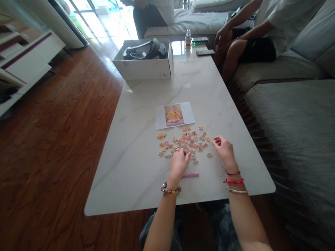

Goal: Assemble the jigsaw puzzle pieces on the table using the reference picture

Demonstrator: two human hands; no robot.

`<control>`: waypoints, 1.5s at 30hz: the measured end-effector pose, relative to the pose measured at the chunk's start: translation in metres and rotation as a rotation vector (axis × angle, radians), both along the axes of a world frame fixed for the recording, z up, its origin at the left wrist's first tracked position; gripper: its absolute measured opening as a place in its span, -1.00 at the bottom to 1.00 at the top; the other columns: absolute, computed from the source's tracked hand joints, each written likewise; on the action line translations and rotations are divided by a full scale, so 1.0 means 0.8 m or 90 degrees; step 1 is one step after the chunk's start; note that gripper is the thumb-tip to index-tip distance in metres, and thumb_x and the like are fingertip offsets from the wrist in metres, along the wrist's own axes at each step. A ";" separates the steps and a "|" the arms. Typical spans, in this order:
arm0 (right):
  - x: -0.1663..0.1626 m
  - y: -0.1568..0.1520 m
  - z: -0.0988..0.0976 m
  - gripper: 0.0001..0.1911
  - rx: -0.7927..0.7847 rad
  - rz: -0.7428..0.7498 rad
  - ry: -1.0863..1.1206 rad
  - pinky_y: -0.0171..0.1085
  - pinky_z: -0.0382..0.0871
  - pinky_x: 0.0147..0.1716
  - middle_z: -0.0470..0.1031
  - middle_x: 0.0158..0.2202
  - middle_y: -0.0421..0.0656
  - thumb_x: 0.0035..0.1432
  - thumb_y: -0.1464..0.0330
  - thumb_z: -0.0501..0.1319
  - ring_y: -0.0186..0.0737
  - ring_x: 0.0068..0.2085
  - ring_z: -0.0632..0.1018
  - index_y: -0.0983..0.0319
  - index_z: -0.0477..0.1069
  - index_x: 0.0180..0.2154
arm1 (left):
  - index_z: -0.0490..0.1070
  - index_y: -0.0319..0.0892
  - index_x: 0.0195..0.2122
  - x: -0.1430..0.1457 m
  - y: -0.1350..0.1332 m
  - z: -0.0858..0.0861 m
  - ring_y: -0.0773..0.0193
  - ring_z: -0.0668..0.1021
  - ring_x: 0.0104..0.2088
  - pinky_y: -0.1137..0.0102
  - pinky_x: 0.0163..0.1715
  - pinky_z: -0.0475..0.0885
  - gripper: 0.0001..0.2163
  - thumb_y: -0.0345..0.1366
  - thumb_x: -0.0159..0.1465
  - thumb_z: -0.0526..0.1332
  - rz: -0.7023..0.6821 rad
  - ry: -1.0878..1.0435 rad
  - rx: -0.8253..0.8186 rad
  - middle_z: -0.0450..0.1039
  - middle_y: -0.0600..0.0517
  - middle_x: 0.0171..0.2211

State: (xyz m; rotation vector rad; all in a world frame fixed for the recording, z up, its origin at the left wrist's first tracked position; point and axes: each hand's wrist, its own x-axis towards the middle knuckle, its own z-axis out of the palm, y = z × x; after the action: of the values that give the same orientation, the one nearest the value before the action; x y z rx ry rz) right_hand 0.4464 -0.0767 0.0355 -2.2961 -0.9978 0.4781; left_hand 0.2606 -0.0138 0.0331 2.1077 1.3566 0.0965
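A loose spread of small jigsaw puzzle pieces (192, 141), mostly orange, pink and pale, lies on the white marbled table (125, 157). Over the near edge of the spread, my left hand (180, 163) has its fingers bent closed; whatever they grip is hidden beneath them. To the right, my right hand (224, 150) hovers beside the pieces, fingers loosely curled with a gap at the tips and nothing visible in them. Just left of it sits a lone greenish puzzle piece (209, 154). Behind the spread lies a creased picture sheet (174, 116) showing an orange figure in a pink hat.
A purple strip (190, 175) lies near my left wrist. Farther back stand a white box (146, 69) holding a dark headset and a small bottle (188, 39). Phones (205, 52) rest by the far right edge. Two people sit on the sofas (293, 101).
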 end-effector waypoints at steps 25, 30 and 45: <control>0.010 -0.003 -0.012 -0.90 -0.127 0.153 -0.093 -0.35 0.20 -0.38 0.42 -0.44 -0.13 -0.04 0.40 0.11 -0.29 -0.39 0.41 0.26 0.36 -0.51 | 0.31 -0.12 -0.34 -0.013 0.001 0.014 0.29 0.35 -0.22 0.41 -0.21 0.26 -0.81 -0.47 0.01 0.16 -0.151 -0.028 0.012 0.32 0.05 -0.29; 0.001 0.002 -0.009 -0.88 -0.045 0.129 -0.096 -0.34 0.22 -0.34 0.40 -0.41 -0.13 0.00 0.41 0.07 -0.29 -0.38 0.41 0.26 0.37 -0.41 | 0.30 -0.12 -0.31 -0.027 0.016 0.013 0.28 0.37 -0.20 0.38 -0.17 0.27 -0.84 -0.38 0.04 0.17 -0.102 -0.106 0.033 0.32 0.03 -0.26; -0.096 0.052 0.001 -0.93 -0.065 0.360 -0.189 -0.20 0.15 -0.16 0.37 -0.27 -0.08 0.00 0.38 0.15 -0.14 -0.16 0.34 0.22 0.39 -0.42 | 0.33 -0.12 -0.34 -0.036 0.043 -0.005 0.27 0.41 -0.28 0.33 -0.20 0.33 -0.91 -0.32 0.13 0.08 0.084 -0.083 0.179 0.31 0.01 -0.33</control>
State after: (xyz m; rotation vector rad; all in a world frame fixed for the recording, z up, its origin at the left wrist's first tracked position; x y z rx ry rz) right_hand 0.3693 -0.0353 0.0363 -2.1914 -1.8251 0.4191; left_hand 0.2317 0.0206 0.0294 2.1902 1.4708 0.4969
